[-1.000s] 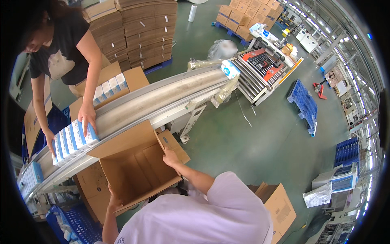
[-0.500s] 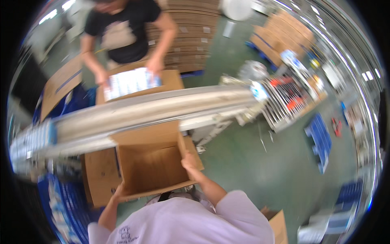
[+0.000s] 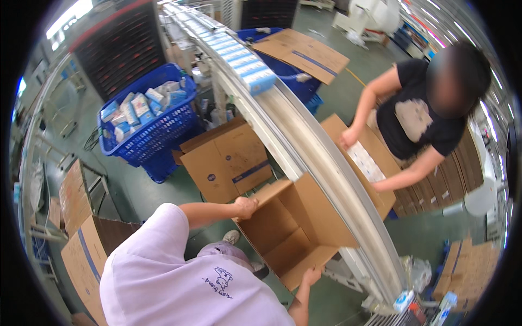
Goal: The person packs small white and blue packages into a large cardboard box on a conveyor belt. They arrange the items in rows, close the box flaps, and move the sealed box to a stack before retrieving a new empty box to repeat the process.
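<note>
An open cardboard box (image 3: 291, 252) is held between my two hands, its mouth tilted up toward me and bare brown cardboard showing inside. One flap leans against the near rail of the conveyor (image 3: 321, 157). My left hand (image 3: 247, 207) is closed round the box's edge at its left flap. On the opposite side, my right hand (image 3: 311, 276) grips the flap edge; some of its fingers are hidden. Beside my left hand stands another cardboard carton (image 3: 227, 163) with a blue stripe. Blue-and-white packs (image 3: 239, 57) line up along the conveyor's far stretch.
Across the conveyor, a co-worker in a black shirt (image 3: 424, 108) has both hands at a carton holding white packs (image 3: 365, 163). A blue basket (image 3: 157, 130) of loose packs stands at left. A striped carton (image 3: 89, 261) is behind me. Flattened cardboard (image 3: 302, 51) lies on another blue basket.
My view has swung left, bringing the blue basket and the row of packs into sight. Both hands still hold the box by its edges. The co-worker remains at the carton across the conveyor.
</note>
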Action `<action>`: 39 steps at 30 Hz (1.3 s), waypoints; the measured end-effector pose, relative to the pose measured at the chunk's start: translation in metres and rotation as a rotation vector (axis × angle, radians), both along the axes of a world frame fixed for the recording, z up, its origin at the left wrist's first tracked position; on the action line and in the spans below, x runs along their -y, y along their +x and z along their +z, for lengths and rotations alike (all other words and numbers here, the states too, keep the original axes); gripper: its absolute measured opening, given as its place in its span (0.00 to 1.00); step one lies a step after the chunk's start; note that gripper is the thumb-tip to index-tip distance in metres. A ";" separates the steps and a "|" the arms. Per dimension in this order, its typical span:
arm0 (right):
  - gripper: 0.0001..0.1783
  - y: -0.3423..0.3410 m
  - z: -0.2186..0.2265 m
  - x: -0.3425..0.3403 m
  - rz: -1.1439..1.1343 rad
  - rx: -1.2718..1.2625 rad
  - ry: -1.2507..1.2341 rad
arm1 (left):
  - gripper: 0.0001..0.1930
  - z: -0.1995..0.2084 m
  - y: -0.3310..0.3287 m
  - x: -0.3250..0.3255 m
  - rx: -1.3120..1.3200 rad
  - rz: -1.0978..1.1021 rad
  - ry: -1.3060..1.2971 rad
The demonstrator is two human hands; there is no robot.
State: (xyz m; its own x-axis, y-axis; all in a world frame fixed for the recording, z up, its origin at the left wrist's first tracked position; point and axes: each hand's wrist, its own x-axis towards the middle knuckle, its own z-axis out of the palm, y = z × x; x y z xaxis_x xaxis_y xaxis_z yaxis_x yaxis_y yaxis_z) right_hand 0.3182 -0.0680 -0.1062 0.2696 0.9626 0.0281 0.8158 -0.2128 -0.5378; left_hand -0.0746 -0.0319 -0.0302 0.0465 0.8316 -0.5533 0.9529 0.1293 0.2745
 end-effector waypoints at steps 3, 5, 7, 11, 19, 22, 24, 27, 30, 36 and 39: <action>0.29 -0.007 0.017 -0.004 -0.099 -0.083 -0.095 | 0.24 -0.002 0.001 -0.001 0.027 0.006 0.013; 0.29 -0.007 0.017 -0.007 -0.138 -0.093 -0.159 | 0.24 -0.012 0.001 0.001 0.051 0.038 0.004; 0.29 -0.003 0.014 -0.006 -0.143 -0.123 -0.107 | 0.24 -0.006 0.002 0.000 0.080 0.033 0.015; 0.30 0.000 0.004 -0.006 -0.054 -0.131 0.046 | 0.23 -0.007 0.001 -0.002 0.067 0.067 0.001; 0.30 -0.005 0.007 -0.008 -0.100 -0.136 -0.061 | 0.25 -0.001 -0.002 -0.003 0.044 0.066 -0.045; 0.29 -0.007 0.010 -0.004 -0.130 -0.136 -0.084 | 0.26 0.001 -0.002 -0.003 0.042 0.056 -0.046; 0.29 -0.010 0.015 -0.003 -0.151 -0.142 -0.096 | 0.26 0.004 -0.001 -0.005 0.030 0.063 -0.064; 0.29 -0.005 0.004 -0.005 -0.142 -0.164 -0.083 | 0.24 0.000 0.000 -0.004 0.003 0.039 -0.068; 0.29 -0.013 0.012 -0.007 -0.123 -0.091 -0.046 | 0.23 -0.007 -0.002 -0.002 -0.021 0.057 -0.039; 0.30 -0.015 0.017 -0.006 -0.204 -0.125 -0.125 | 0.28 -0.008 -0.001 -0.003 -0.073 -0.010 -0.035; 0.30 -0.018 0.025 -0.006 -0.204 -0.076 -0.137 | 0.28 -0.012 -0.001 -0.005 -0.086 -0.018 -0.035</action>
State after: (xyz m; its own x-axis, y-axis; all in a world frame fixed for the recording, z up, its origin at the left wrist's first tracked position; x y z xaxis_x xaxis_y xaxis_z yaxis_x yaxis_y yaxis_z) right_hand 0.2998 -0.0615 -0.0809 0.4546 0.8817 -0.1267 0.7069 -0.4436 -0.5510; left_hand -0.0758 -0.0268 -0.0427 0.0127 0.8113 -0.5845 0.9749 0.1198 0.1875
